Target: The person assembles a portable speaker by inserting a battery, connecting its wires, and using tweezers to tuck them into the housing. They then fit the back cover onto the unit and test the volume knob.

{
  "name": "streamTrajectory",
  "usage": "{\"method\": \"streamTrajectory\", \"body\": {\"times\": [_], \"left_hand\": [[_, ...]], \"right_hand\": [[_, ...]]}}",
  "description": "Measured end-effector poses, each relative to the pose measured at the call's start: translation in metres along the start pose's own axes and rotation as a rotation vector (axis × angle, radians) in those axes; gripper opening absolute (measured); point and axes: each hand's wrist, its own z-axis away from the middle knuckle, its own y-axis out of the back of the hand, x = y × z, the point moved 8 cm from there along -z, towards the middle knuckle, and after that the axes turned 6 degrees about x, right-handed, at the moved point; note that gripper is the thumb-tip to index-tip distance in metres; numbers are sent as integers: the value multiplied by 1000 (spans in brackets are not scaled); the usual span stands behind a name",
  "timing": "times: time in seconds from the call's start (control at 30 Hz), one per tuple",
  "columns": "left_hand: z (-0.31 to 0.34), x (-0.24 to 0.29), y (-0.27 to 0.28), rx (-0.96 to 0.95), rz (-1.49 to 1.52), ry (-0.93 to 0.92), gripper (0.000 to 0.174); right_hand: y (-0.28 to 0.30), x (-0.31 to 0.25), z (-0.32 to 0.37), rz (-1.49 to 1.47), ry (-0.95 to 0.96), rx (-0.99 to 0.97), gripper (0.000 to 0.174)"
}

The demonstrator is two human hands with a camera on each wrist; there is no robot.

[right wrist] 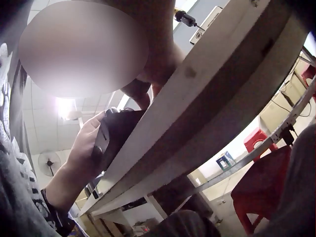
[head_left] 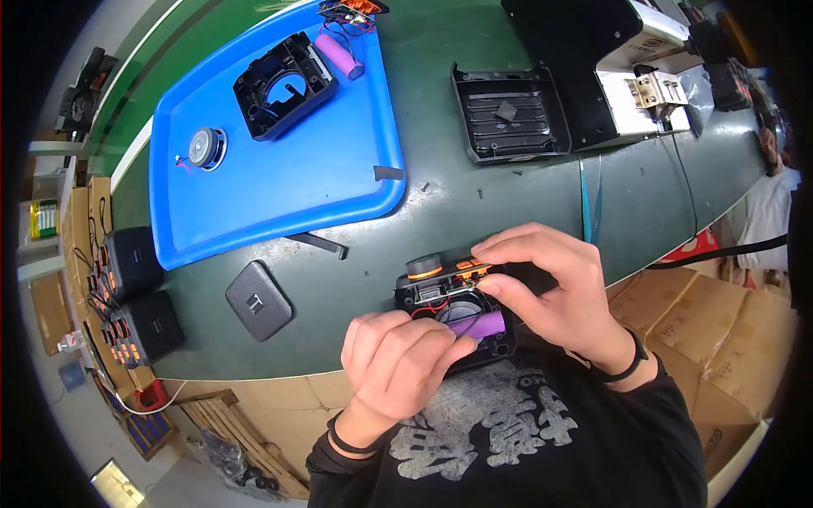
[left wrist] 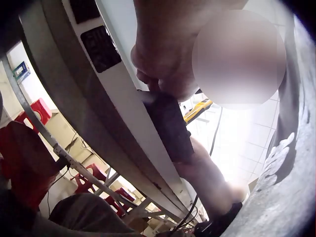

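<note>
A black housing (head_left: 506, 345) with a round speaker inside is held close to the person's shirt, over the table's near edge. The left hand (head_left: 394, 364) grips its left side with curled fingers, the thumb beside a purple cylinder (head_left: 484, 325) lying across the housing. Between thumb and index finger, the right hand (head_left: 559, 292) pinches the right end of a panel (head_left: 468, 267) with orange buttons, a knob and a circuit board, tilted above the housing. Red wires show under the board. The housing appears dark in the left wrist view (left wrist: 168, 123) and right wrist view (right wrist: 121, 131).
A blue tray (head_left: 296, 178) at upper left holds another black housing (head_left: 284, 86), a speaker (head_left: 206, 148) and a purple cylinder. A ribbed black cover (head_left: 512, 114), small screws and a metal-fitted machine (head_left: 631, 85) are at the back. A dark pad (head_left: 259, 301) lies left of the hands.
</note>
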Motion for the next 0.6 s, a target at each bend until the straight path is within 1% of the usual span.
{"method": "streamTrajectory", "body": {"times": [0.33,0.47,0.6], "left_hand": [[2,-9,3,-41,95,24,28],[7,-13,3,-49,119,41,28],[9,-14,3,-30,129,42,26]], "right_hand": [[-4,6,-7,-103,-177,-187,21],[-7,0,-14,-66,-135,-228,21],[-8,3,-14,-75,-195,-282,21]]}}
